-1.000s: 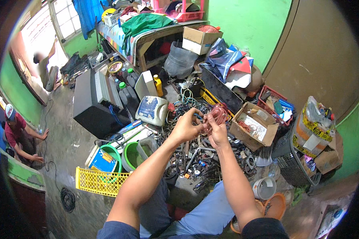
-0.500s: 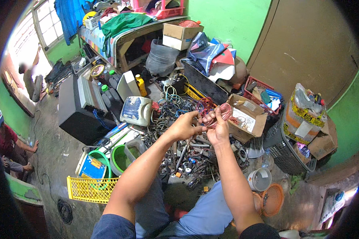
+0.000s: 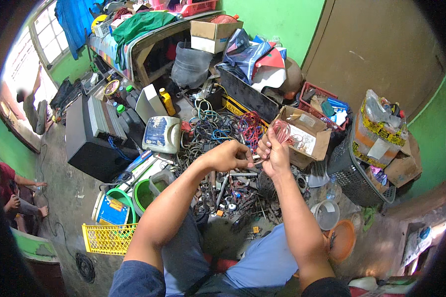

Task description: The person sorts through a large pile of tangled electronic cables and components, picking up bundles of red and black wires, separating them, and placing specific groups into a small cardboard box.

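A looped bundle of pinkish-red wire (image 3: 282,129) rises from the fist of my right hand (image 3: 274,157), whose fingers wrap round its lower end. Just left of it, my left hand (image 3: 227,155) is closed, thumb and fingertips together, a small gap from the right one. Whatever lies in that pinch is too small to make out. Beneath both hands spreads a heap of tangled cables (image 3: 210,123) and mixed metal and plastic parts (image 3: 233,195). Red and blue wires (image 3: 252,129) lie just beyond my right hand.
An open cardboard box (image 3: 302,156) stands right of the heap, near a dark basket (image 3: 344,173). On the left are a white jerrycan (image 3: 162,134), a black cabinet (image 3: 96,158), green tubs (image 3: 144,194) and a yellow crate (image 3: 109,239). Another person (image 3: 20,190) sits at far left.
My hands have moved apart slightly, the left one drawing back to the left. The wire bundle now stands more upright in my right fist. The view has shifted a little.
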The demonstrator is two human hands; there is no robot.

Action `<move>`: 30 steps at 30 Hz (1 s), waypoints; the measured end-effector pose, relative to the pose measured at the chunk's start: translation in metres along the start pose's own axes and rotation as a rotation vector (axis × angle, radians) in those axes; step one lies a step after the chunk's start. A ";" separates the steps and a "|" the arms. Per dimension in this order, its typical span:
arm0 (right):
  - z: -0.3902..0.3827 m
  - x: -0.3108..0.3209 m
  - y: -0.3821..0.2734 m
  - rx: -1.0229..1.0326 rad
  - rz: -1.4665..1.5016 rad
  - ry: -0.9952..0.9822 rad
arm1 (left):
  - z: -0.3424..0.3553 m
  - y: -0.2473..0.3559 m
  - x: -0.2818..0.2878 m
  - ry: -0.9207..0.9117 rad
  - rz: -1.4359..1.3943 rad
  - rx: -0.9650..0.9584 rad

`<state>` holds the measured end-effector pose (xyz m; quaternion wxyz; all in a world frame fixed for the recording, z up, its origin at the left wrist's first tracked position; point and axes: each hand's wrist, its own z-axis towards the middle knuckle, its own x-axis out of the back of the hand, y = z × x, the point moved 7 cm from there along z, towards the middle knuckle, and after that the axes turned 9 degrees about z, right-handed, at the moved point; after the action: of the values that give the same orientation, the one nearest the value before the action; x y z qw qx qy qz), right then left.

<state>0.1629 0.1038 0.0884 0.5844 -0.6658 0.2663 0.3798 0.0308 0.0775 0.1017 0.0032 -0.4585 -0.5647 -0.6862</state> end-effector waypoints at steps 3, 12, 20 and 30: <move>-0.001 -0.003 -0.001 0.003 -0.135 0.039 | -0.004 0.003 0.005 0.023 0.014 -0.068; -0.009 -0.011 -0.006 0.009 -0.478 0.096 | -0.019 0.003 0.023 0.080 0.113 0.036; -0.013 -0.003 0.003 -0.024 -0.788 -0.001 | -0.030 -0.003 0.048 0.323 0.192 0.019; -0.022 -0.024 0.036 -0.199 -0.893 -0.372 | -0.046 0.005 0.072 0.572 0.282 0.008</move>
<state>0.1251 0.0735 0.0875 0.6614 -0.6884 -0.1913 0.2282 -0.0367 0.0768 0.1540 0.2588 -0.3206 -0.4743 -0.7780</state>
